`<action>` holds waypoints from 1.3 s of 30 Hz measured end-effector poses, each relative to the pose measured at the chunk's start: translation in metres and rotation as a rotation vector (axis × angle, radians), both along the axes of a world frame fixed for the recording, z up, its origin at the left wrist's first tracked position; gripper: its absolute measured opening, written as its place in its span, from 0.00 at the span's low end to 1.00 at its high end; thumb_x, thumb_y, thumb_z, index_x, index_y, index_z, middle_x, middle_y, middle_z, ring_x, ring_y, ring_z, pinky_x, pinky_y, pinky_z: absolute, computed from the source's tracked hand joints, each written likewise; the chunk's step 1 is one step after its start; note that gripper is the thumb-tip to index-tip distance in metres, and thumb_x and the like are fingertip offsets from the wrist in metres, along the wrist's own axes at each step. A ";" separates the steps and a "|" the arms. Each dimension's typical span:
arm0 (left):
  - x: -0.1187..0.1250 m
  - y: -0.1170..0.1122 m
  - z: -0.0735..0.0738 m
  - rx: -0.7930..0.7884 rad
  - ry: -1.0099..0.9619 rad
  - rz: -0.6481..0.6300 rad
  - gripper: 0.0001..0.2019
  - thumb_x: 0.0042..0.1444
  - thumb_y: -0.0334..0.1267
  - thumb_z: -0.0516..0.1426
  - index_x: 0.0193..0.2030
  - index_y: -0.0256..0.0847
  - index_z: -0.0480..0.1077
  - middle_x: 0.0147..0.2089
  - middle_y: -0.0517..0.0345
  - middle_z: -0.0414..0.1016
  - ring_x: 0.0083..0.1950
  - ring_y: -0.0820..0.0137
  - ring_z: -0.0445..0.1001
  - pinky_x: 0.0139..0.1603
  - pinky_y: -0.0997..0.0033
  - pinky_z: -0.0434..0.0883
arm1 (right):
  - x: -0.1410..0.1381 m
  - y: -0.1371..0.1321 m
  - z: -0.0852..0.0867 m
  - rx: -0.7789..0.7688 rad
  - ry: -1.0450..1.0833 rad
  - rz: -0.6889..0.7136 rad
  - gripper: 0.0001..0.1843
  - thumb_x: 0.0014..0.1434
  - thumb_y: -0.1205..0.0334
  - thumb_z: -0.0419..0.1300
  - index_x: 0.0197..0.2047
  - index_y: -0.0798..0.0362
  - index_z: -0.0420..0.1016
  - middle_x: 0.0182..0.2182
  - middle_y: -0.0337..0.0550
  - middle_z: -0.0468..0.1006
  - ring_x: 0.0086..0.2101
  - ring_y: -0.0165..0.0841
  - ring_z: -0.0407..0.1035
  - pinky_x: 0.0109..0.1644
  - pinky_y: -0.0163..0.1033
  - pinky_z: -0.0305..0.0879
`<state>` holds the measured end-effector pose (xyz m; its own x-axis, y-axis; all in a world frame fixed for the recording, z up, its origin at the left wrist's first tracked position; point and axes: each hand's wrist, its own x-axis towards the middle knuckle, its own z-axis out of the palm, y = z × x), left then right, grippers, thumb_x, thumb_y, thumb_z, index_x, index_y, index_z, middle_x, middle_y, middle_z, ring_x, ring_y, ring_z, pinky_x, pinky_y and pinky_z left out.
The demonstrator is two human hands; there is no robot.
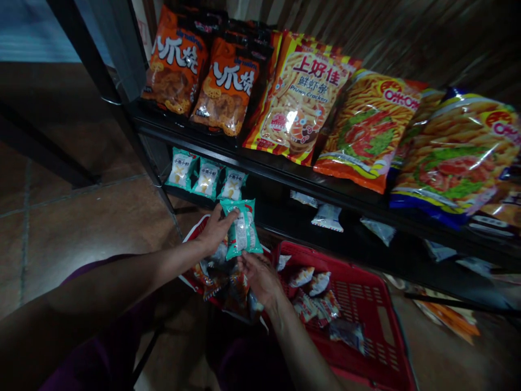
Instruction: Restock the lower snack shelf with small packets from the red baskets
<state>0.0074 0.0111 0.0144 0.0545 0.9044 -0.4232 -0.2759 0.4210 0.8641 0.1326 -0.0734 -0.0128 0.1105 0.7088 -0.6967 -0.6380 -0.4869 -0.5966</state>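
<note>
A teal snack bag [243,231], its printed back towards me, is held between both hands above a basket. My left hand [215,228] grips its left edge, thumb on the front. At the bag's lower edge, the fingers of my right hand [260,274] pinch the seal. Just beyond, similar teal snack bags [207,178] stand in a short row at the left end of the lower shelf. Beneath my hands, the basket [191,231] holds several small packets, partly hidden by my arms.
A red basket [382,304] with several small packets stands at the right. Large snack bags [299,100] line the upper shelf [228,149]. White packets [328,217] lie along the lower shelf. A dark metal post [122,117] rises at the shelf's left end.
</note>
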 end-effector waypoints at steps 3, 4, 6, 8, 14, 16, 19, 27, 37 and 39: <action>0.001 0.002 -0.006 -0.032 -0.023 -0.007 0.20 0.48 0.48 0.61 0.46 0.43 0.67 0.43 0.57 0.75 0.46 0.67 0.73 0.47 0.70 0.68 | 0.000 0.000 0.000 0.000 0.009 -0.007 0.15 0.28 0.66 0.77 0.18 0.54 0.74 0.20 0.35 0.78 0.25 0.25 0.72 0.31 0.30 0.69; 0.001 0.002 -0.008 -0.057 -0.026 -0.005 0.21 0.48 0.48 0.62 0.47 0.43 0.66 0.43 0.57 0.75 0.47 0.67 0.73 0.46 0.70 0.68 | -0.001 0.000 0.000 0.003 0.010 -0.010 0.15 0.28 0.66 0.77 0.18 0.54 0.74 0.20 0.34 0.77 0.25 0.25 0.72 0.31 0.30 0.69; 0.000 0.003 -0.008 -0.075 -0.017 -0.010 0.21 0.48 0.49 0.62 0.47 0.44 0.66 0.43 0.57 0.75 0.46 0.67 0.73 0.44 0.71 0.68 | -0.001 -0.001 0.000 0.009 0.006 -0.010 0.15 0.28 0.67 0.77 0.18 0.53 0.74 0.20 0.34 0.77 0.25 0.25 0.72 0.31 0.29 0.69; -0.001 0.003 -0.007 -0.058 -0.004 -0.022 0.19 0.48 0.49 0.61 0.46 0.44 0.67 0.43 0.57 0.75 0.43 0.68 0.73 0.42 0.71 0.68 | -0.002 -0.002 0.000 0.017 -0.012 -0.003 0.15 0.28 0.66 0.77 0.18 0.53 0.74 0.20 0.34 0.77 0.25 0.25 0.72 0.31 0.29 0.69; -0.005 0.007 -0.006 -0.078 -0.082 -0.022 0.13 0.49 0.44 0.61 0.39 0.43 0.68 0.36 0.58 0.74 0.33 0.72 0.71 0.33 0.73 0.67 | -0.001 -0.001 -0.002 0.025 -0.079 -0.013 0.16 0.25 0.65 0.77 0.17 0.53 0.74 0.19 0.34 0.77 0.24 0.24 0.71 0.30 0.29 0.68; -0.006 0.008 -0.006 -0.108 -0.095 -0.028 0.12 0.49 0.43 0.60 0.39 0.42 0.68 0.35 0.58 0.73 0.30 0.73 0.70 0.30 0.74 0.66 | 0.000 0.000 -0.002 0.028 -0.085 -0.009 0.16 0.25 0.65 0.77 0.17 0.53 0.74 0.19 0.34 0.77 0.24 0.24 0.71 0.30 0.29 0.68; -0.008 0.009 -0.005 -0.111 -0.111 -0.032 0.12 0.49 0.42 0.60 0.39 0.41 0.68 0.34 0.59 0.73 0.28 0.74 0.69 0.27 0.74 0.65 | 0.002 0.000 -0.002 0.028 -0.060 0.013 0.15 0.28 0.67 0.76 0.17 0.53 0.73 0.19 0.34 0.77 0.24 0.25 0.71 0.30 0.30 0.68; -0.011 0.013 -0.003 -0.122 -0.140 -0.021 0.10 0.47 0.41 0.62 0.34 0.40 0.70 0.28 0.60 0.71 0.26 0.75 0.67 0.26 0.75 0.64 | 0.005 0.002 -0.005 0.021 -0.048 0.016 0.13 0.32 0.69 0.74 0.17 0.54 0.72 0.19 0.35 0.76 0.24 0.26 0.71 0.30 0.32 0.68; -0.013 0.023 -0.007 -0.153 -0.111 0.017 0.11 0.42 0.39 0.63 0.33 0.38 0.72 0.33 0.55 0.74 0.29 0.71 0.70 0.31 0.70 0.67 | 0.005 0.008 -0.003 0.028 -0.062 0.026 0.14 0.28 0.65 0.74 0.16 0.55 0.72 0.17 0.35 0.75 0.23 0.25 0.69 0.29 0.30 0.66; -0.012 0.023 -0.005 -0.155 -0.112 0.016 0.12 0.41 0.39 0.64 0.33 0.37 0.72 0.34 0.54 0.74 0.30 0.70 0.71 0.31 0.70 0.67 | 0.005 0.008 -0.004 0.008 -0.063 0.034 0.14 0.28 0.65 0.74 0.17 0.55 0.73 0.17 0.36 0.75 0.23 0.25 0.69 0.29 0.30 0.67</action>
<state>-0.0049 0.0342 0.0092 0.0951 0.8299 -0.5497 -0.3740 0.5415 0.7529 0.1376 -0.0656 -0.0169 0.1294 0.7186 -0.6833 -0.5820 -0.5029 -0.6391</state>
